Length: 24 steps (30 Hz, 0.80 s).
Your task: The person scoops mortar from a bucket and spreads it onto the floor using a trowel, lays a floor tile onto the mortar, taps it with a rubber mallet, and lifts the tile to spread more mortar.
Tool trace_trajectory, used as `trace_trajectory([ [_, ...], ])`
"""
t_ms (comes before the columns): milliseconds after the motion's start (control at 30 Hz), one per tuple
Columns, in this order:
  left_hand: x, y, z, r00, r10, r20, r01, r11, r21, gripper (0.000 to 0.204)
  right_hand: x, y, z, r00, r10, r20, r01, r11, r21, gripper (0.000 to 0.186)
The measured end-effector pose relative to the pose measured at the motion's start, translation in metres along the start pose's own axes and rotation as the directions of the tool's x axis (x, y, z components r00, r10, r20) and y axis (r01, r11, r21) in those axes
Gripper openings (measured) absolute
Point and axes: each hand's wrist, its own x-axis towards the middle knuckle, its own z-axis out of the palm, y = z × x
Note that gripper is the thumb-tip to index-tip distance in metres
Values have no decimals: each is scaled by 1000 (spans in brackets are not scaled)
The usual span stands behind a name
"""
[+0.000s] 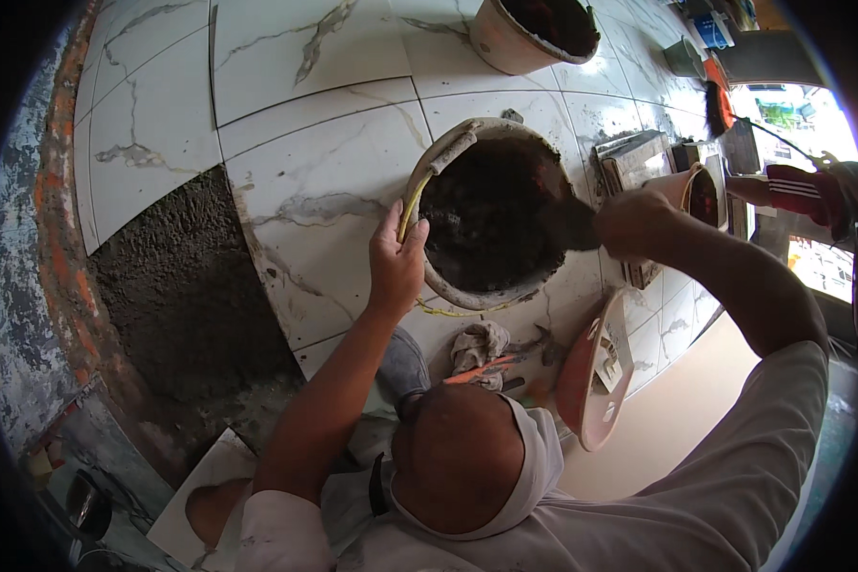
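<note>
A round, pale bucket (460, 295) stands on the tiled floor in front of me, holding dark, wet mortar (486, 224). My left hand (398, 255) is closed at the bucket's left rim, where a yellow cord handle with a light grip runs past the fingers. My right hand (634, 226) grips a trowel (570, 225) over the right side of the bucket. Its dark blade is at the mortar; the handle is hidden in my fist. I cannot tell how deep the blade sits.
Dark mortar bed (200, 296) lies left beside marbled tiles (310, 205). Another bucket (510, 43) stands farther off. To the right are stacked slabs (629, 160), a smaller bucket (675, 185) and another person's red garment (799, 191). A rag (480, 345) and pink basin (579, 405) lie nearer.
</note>
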Motion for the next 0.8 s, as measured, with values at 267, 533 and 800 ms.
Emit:
trace_trajectory([
  [267,-18,0,8,998,62,-27,-60,996,64,46,-35,-5,7,965,-81,-251,136,968,211,18],
  [533,-31,2,11,995,98,11,-98,979,179,47,32,1,48,956,194,-221,-119,943,311,19],
  [800,-27,3,7,992,72,105,-92,976,198,44,102,-96,123,849,-191,-493,528,345,776,18],
])
